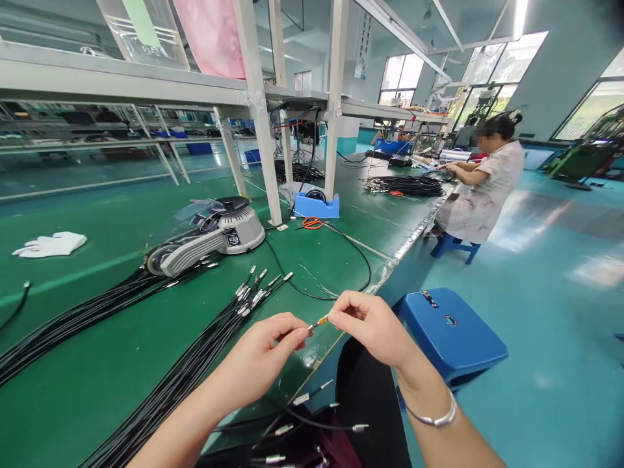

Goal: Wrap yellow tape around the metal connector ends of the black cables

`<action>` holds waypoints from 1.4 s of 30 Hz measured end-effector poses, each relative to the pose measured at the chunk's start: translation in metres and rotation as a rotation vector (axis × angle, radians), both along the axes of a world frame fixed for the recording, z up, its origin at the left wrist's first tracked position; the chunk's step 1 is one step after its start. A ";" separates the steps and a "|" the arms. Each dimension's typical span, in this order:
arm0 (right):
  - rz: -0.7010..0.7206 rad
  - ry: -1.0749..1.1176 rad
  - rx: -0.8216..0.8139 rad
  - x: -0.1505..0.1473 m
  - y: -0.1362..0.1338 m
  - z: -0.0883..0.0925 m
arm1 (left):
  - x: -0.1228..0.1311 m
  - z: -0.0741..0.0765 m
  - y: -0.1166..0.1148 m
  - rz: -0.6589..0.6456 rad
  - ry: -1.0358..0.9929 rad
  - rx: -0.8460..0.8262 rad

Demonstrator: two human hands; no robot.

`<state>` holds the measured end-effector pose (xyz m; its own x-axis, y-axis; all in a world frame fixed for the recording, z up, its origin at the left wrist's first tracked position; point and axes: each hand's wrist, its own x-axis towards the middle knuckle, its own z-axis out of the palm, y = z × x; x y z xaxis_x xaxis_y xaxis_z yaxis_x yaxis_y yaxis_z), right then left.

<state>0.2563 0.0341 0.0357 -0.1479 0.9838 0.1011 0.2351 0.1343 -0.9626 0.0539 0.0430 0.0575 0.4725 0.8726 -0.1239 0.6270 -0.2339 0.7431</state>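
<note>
My left hand [270, 354] is closed in a pinch on the metal end of a black cable [311, 328]. Facing it, my right hand [373, 328] pinches a small yellow piece [322, 320] that meets the cable's tip; its exact kind is too small to tell. Both hands are over the table's front edge. Left of them, a bundle of black cables [195, 364] with silvery connector ends lies on the green table [117, 325]. More cable ends [302, 398] rest across my lap below the hands.
A grey tape dispenser machine [238, 227] stands on the table beside another cable bundle [73, 325]. Behind are orange-handled scissors [312, 223], a blue tape holder [316, 207] and shelf posts [266, 130]. A white glove [51, 244] lies left. A blue stool [453, 331] stands right; a co-worker [487, 182] sits beyond.
</note>
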 end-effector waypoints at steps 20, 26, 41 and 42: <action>-0.064 0.179 -0.054 0.001 -0.007 -0.012 | 0.028 -0.012 0.005 0.071 -0.242 -0.244; -0.054 0.217 -0.097 0.002 -0.010 -0.010 | 0.025 -0.005 0.008 -0.020 -0.212 -0.265; -0.006 0.127 -0.116 0.005 -0.019 -0.013 | 0.029 -0.007 -0.005 -0.044 -0.128 -0.202; 0.007 0.109 -0.127 0.007 -0.018 -0.013 | 0.028 -0.006 -0.005 -0.057 -0.130 -0.220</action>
<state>0.2633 0.0161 0.0224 -0.1493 0.9888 -0.0083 0.1276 0.0109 -0.9918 0.0815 0.0384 0.0514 0.5445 0.8028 -0.2429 0.5134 -0.0900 0.8534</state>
